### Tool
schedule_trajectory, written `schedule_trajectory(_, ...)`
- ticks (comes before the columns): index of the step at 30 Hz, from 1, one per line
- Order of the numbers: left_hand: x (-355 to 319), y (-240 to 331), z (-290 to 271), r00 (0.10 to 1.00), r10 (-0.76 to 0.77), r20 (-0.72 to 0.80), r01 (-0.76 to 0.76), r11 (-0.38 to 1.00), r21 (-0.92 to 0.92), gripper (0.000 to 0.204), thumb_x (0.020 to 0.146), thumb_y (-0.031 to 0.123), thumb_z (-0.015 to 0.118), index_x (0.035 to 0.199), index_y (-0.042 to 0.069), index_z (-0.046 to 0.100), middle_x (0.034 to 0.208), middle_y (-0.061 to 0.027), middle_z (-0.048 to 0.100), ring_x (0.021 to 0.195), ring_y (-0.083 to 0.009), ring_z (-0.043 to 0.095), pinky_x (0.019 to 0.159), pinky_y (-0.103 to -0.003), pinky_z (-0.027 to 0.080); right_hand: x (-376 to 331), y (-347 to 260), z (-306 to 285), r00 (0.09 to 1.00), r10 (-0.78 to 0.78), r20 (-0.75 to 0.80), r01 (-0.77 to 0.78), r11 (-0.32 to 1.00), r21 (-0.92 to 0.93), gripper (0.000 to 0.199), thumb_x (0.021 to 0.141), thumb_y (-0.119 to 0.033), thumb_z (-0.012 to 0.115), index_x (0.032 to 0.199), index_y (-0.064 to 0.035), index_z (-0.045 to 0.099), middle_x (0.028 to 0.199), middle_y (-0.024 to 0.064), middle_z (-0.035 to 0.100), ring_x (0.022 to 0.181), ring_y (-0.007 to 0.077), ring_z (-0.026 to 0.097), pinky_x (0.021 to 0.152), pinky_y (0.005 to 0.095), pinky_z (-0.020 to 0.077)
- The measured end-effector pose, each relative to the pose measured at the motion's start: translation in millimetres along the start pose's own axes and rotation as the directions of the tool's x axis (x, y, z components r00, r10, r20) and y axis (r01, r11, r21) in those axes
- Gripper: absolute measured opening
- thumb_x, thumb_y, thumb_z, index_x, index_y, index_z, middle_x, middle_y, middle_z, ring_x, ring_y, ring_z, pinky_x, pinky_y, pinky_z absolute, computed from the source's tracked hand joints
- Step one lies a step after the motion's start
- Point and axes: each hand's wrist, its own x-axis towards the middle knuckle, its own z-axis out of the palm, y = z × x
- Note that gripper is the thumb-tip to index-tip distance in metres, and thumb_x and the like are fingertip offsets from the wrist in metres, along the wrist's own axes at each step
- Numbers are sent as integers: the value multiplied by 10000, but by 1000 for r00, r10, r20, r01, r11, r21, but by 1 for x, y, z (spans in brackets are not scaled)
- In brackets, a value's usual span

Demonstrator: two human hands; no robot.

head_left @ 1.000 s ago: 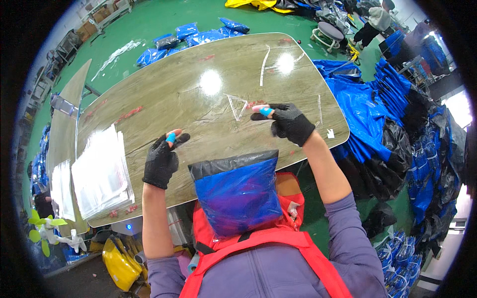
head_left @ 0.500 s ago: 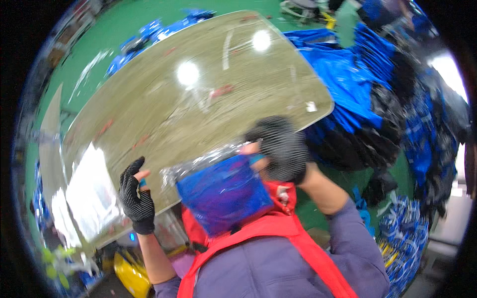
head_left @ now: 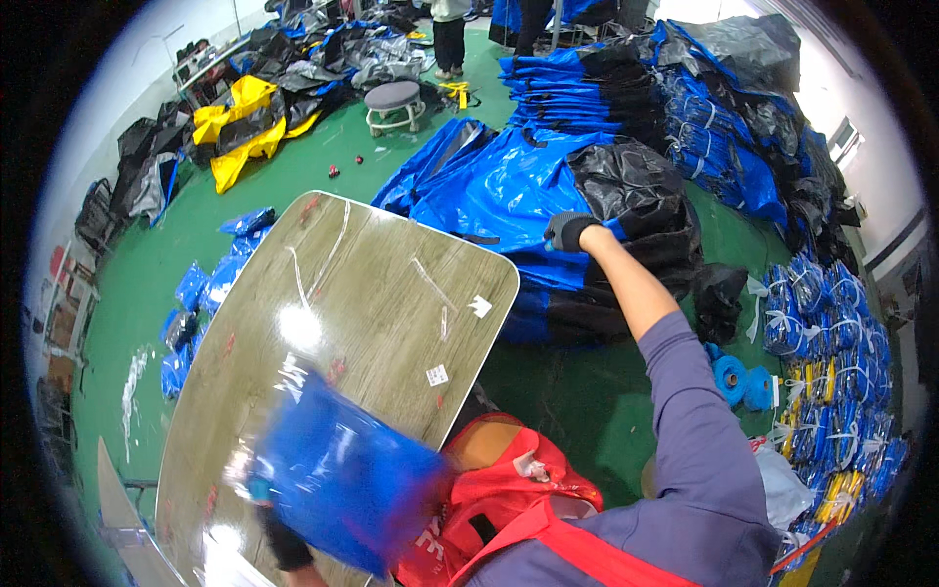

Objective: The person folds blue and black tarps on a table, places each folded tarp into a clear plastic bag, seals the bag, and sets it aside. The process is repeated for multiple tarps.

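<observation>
A blue package in clear plastic (head_left: 342, 470), smeared by motion, is held at its left edge by my gloved left hand (head_left: 279, 533) above the near end of the wood-grain table (head_left: 391, 284). The package hides most of those fingers. My right arm stretches far forward, and my gloved right hand (head_left: 567, 233) is closed with its fingers curled. It is over a large heap of blue and black sheeting (head_left: 518, 181) beyond the table's right side. Whether it grips the sheeting, I cannot tell.
Wrapped blue packages (head_left: 191, 289) lie on the green floor left of the table. Tied blue bundles (head_left: 822, 333) are stacked at the right, near blue rolls (head_left: 729, 377). A round stool (head_left: 393, 98) and a standing person (head_left: 450, 34) are farther back.
My right hand has left the package and reached forward to the sheeting. My left hand has taken the package, now over the table. The view has turned, showing more of the room.
</observation>
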Motion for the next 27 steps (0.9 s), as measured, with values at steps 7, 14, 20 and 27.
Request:
schedule_trajectory(7, 90, 31, -22, 915, 99, 392, -142, 986, 83, 513, 1017, 391, 306, 1471, 154, 279, 1471, -174, 352, 1372, -291, 315, 1152, -481, 185, -70, -25, -123, 534, 192, -823, 233, 903, 361, 435, 826, -460, 631, 954, -52, 714, 907, 188, 679, 777, 348, 635, 753, 444, 498)
schedule_trajectory(14, 73, 43, 38, 944, -159, 290, 248, 921, -301, 758, 907, 657, 383, 1395, 78, 369, 1369, -243, 434, 1247, -426, 437, 1030, -594, 351, -234, -205, 44, 271, -839, -472, 946, 140, 293, 258, 819, -199, 585, 1040, -92, 662, 904, 185, 658, 798, 350, 634, 675, 446, 503)
schedule_trajectory(20, 52, 86, -34, 982, -132, 134, 143, 986, -79, 769, 942, 627, 324, 1441, 43, 320, 1419, -144, 432, 1258, -308, 455, 1045, -464, 379, -294, -266, 67, 180, -968, 177, 793, 249, 556, 266, 855, -204, 568, 1082, -91, 649, 1009, 110, 673, 963, 278, 629, 852, 397, 481)
schedule_trajectory(27, 13, 79, -95, 974, -195, 114, 202, 978, -53, 636, 988, 536, 319, 1400, 59, 405, 1367, -124, 504, 1212, -287, 494, 1045, -418, 399, -77, -200, -6, 862, 13, -508, 263, 843, 469, 555, 809, -487, 608, 1132, -36, 619, 1055, 238, 644, 967, 374, 636, 813, 444, 502)
